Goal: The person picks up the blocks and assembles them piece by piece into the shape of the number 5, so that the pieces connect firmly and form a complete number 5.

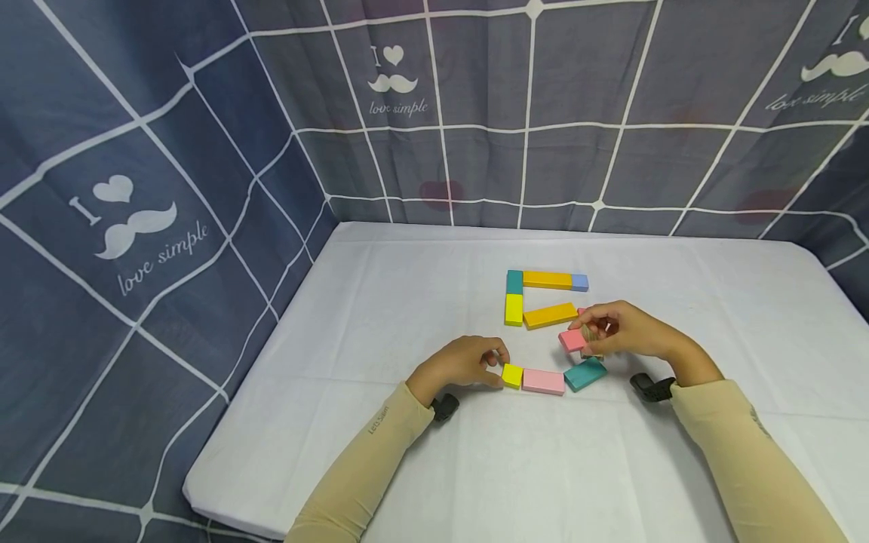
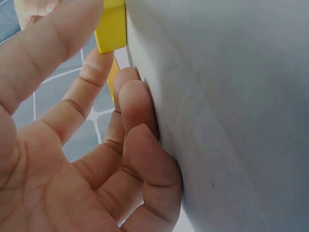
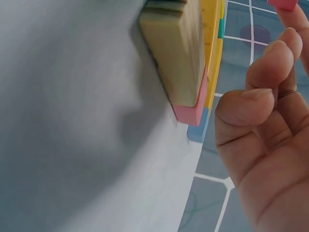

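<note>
My left hand (image 1: 465, 363) pinches a small yellow block (image 1: 512, 375) between thumb and index finger; the left wrist view shows the yellow block (image 2: 112, 31) at those fingertips. The other fingers curl loosely against the tabletop. Beside it, in a row, lie a pale pink block (image 1: 543, 381) and a tilted teal block (image 1: 585, 374). Above the teal block my right hand (image 1: 627, 329) holds a small pink block (image 1: 572, 341) at its fingertips, raised off the table. A wood-coloured block (image 3: 174, 58) stands under the right hand, with another pink block (image 3: 190, 115) just behind it.
Farther back, a yellow-orange block (image 1: 546, 280), a blue block (image 1: 579, 283), a teal block (image 1: 514, 281), a yellow block (image 1: 514, 310) and a slanted orange block (image 1: 550, 316) form an open outline. The white-covered table (image 1: 407, 286) borders grey checked curtains (image 1: 475, 166).
</note>
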Available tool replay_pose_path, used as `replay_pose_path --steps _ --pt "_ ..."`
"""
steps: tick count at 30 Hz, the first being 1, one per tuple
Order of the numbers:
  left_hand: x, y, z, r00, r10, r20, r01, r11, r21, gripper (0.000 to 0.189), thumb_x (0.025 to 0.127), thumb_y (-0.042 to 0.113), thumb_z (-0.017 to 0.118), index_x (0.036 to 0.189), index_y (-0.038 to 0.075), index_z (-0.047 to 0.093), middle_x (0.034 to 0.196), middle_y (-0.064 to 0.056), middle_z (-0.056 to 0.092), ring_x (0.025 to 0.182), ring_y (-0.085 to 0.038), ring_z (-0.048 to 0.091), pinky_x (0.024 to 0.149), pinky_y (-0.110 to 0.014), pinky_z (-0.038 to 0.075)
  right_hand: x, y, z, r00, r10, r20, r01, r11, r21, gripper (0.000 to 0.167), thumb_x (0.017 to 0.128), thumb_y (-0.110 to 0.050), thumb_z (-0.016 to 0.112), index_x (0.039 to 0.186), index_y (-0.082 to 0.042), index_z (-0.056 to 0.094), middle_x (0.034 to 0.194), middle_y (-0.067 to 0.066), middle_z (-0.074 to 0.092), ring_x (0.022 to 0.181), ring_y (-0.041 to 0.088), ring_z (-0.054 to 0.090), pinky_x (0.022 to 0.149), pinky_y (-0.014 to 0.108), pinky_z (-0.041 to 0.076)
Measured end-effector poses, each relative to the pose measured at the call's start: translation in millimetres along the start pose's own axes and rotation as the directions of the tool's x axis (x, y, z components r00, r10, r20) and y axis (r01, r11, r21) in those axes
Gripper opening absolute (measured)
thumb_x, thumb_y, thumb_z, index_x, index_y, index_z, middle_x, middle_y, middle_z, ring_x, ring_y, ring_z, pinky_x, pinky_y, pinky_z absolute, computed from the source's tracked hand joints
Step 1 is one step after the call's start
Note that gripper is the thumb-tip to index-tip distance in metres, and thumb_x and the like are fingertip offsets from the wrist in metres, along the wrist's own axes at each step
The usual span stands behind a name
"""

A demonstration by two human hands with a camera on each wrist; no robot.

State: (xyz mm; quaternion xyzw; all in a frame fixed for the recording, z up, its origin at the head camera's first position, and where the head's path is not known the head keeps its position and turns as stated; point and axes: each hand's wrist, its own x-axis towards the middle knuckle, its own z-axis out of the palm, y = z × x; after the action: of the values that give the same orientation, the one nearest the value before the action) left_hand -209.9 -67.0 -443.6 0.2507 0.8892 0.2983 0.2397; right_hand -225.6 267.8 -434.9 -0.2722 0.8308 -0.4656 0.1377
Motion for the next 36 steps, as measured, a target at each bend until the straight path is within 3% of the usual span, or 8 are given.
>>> replay_pose_path --steps 14,22,36 --pt "-0.1 0.9 -0.6 1.0 -0.012 -0.002 0.012 1.0 -0.002 0.029 0.09 0.013 0.091 0.111 0.019 0.071 0.093 0.003 0.06 0.078 -0.011 0.049 0.076 -0.026 0.04 24.3 -5 -1 0.994 0.038 0.103 -0.04 0.999 0.018 0.029 0.091 0.0 0.082 0.119 0.005 0.076 0.083 0.0 0.054 0.074 0.016 0.051 0.066 0.024 0.043" --pt "0.7 0.6 0.0 1.0 -0.016 -0.003 0.016 1.0 0.003 0.03 0.09 0.013 0.091 0.112 0.018 0.071 0.094 0.004 0.061 0.077 -0.011 0.049 0.076 -0.025 0.041 38.9 -8 4 0.99 -0.005 0.138 0.006 1.0 -0.007 0.026 0.091 0.002 0.08 0.116 0.005 0.076 0.082 0.0 0.053 0.075 0.015 0.05 0.067 0.025 0.041" --pt "1.1 0.8 -1.1 1.0 -0.019 0.001 0.019 1.0 -0.013 0.029 0.09 0.012 0.09 0.111 0.017 0.072 0.093 0.001 0.06 0.077 -0.012 0.049 0.074 -0.025 0.039 64.9 -18 13 0.975 0.074 0.208 -0.059 0.995 -0.075 0.031 0.086 0.0 0.086 0.117 0.0 0.079 0.082 0.001 0.054 0.079 0.017 0.052 0.069 0.024 0.043"
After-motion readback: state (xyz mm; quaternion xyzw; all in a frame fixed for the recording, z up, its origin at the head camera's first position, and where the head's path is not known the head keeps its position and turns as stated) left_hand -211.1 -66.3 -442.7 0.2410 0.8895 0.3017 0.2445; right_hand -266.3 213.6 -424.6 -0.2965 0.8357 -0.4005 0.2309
